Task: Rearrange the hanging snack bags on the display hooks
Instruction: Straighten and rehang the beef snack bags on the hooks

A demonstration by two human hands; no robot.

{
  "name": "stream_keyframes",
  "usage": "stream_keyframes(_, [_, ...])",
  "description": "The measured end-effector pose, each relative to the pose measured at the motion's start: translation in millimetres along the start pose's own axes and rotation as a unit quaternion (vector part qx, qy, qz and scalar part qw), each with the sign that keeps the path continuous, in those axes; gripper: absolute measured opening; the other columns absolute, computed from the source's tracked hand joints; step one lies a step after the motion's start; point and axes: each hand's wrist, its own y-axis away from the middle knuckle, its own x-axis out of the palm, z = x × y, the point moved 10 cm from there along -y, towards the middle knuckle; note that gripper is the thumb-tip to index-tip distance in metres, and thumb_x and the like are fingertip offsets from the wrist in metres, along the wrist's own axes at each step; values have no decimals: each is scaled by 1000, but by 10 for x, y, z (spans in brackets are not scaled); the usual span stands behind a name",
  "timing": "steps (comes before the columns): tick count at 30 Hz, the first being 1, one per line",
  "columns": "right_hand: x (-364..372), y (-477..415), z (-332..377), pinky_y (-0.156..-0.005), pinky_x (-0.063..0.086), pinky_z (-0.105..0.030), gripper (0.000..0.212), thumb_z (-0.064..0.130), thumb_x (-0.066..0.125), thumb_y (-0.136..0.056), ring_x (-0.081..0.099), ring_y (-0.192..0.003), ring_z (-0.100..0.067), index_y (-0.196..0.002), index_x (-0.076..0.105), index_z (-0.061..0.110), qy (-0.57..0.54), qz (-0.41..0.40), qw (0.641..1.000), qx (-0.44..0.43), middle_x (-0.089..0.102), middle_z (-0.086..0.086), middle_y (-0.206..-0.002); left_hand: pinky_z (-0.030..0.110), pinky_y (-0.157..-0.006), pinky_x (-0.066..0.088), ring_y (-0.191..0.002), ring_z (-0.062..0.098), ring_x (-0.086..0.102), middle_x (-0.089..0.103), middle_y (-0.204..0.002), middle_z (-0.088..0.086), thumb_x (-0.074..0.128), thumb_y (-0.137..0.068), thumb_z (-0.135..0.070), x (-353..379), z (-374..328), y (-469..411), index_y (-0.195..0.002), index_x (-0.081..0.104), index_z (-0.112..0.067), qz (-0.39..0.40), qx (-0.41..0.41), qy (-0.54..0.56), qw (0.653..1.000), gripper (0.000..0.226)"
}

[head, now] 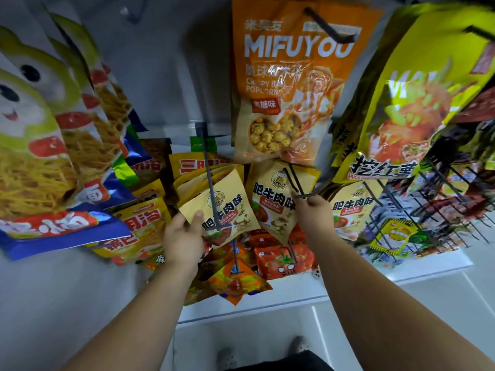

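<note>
— Two bare arms reached up from the bottom edge, closest to the lens: the left forearm (134,303) and the right forearm (388,290), with light shoes (298,344) on the floor between them. What did the left hand (184,236) have?

— It gripped a yellow beef-flavour bag (230,210) by its lower left corner, thumb laid across the front and fingers behind. The bag sat tilted, with more of the same kind stacked behind it.

— Was it on a hook?

— A grey hook (207,167) ran down across its face. Whether the prong passed through the bag, I couldn't tell.

— And the right hand (313,210)?

— Its fingertips were closed narrowly on the crossbar tip of a black hook (293,180). A second yellow bag (273,210) hung from that hook, just beside the first, and a third yellow bag (348,210) hung further right, past the hand.

— What was above them?

— An orange popcorn bag (281,89) marked MIFUYOU hung on its own dark hook, straight over the second yellow bag. To its right was a yellow-green bag (407,103) with a fried snack pictured on it, and at far left a row of noodle-snack bags (40,129) with a cartoon face.

— And below?

— Red tomato bags (284,261) and orange bags (235,277) hung low, above a white shelf (267,298). Bare black hooks (442,210) bristled out at right.
</note>
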Motion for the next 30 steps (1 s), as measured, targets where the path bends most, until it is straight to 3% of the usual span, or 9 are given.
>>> stream_keyframes(3, [-5,91,44,-61,24,-36,47,23,65,-100,31,-61,-21,-64,38,13,15,5,1000,-21,34,-10,-61,23,-76,50,-97,4,69,74,-100,-17,59,-106,-22,29,-13,72,-103,69,-34,16,-9,37,999,16])
stream_keyframes(5, [-19,187,75,-57,23,-30,47,25,60,-104,29,-54,-16,-61,42,20,26,15,999,-29,35,7,-50,20,-74,51,-94,1,70,74,-102,-15,56,-107,-21,42,-56,126,-110,68,-31,29,-3,47,998,16])
stream_keyframes(9, [-93,373,104,-52,23,-27,42,28,57,-106,30,-54,-13,-68,43,15,39,18,998,-54,35,6,-57,17,-74,53,-90,-3,71,73,-103,-16,54,-108,-17,4,-119,247,-110,68,-32,28,17,43,999,20])
stream_keyframes(12, [-180,479,106,-45,27,-17,43,23,56,-106,37,-51,-5,-65,44,29,67,16,995,-71,43,12,-54,27,-78,57,-96,3,73,76,-107,-12,53,-108,-23,-45,-109,367,-110,70,-33,27,27,24,999,19])
stream_keyframes(14, [-247,521,80,-49,29,-22,42,23,56,-106,39,-54,-7,-66,45,30,74,16,994,-76,45,11,-56,33,-80,60,-100,8,73,76,-109,-10,52,-109,-25,-70,-107,451,-118,68,-29,23,33,15,999,19])
stream_keyframes(19, [-375,587,60,-55,23,-31,43,24,57,-106,32,-56,-14,-66,44,16,53,27,994,-92,38,4,-59,16,-64,57,-92,4,75,76,-101,-13,52,-108,-26,-72,-188,673,-115,66,-31,7,57,7,998,17])
stream_keyframes(22, [-438,632,83,-51,26,-26,40,23,56,-106,34,-51,-6,-67,48,20,50,37,993,-99,44,13,-53,30,-73,61,-94,8,76,78,-104,-11,53,-108,-26,-113,-186,776,-115,68,-33,-17,61,6,998,18])
stream_keyframes(25, [-509,631,64,-61,37,-32,30,26,56,-106,49,-66,-20,-80,61,11,45,59,992,-99,59,-5,-70,45,-82,62,-99,15,75,79,-107,-8,54,-108,-29,-180,-140,898,-110,69,-41,-52,65,0,997,20])
stream_keyframes(30, [-698,514,-85,-77,59,-51,28,31,56,-105,71,-89,-36,-101,68,6,50,105,989,-94,73,-19,-95,41,-84,60,-100,21,75,77,-105,-9,54,-108,-25,-154,-105,1202,-101,68,-40,-114,55,24,992,22])
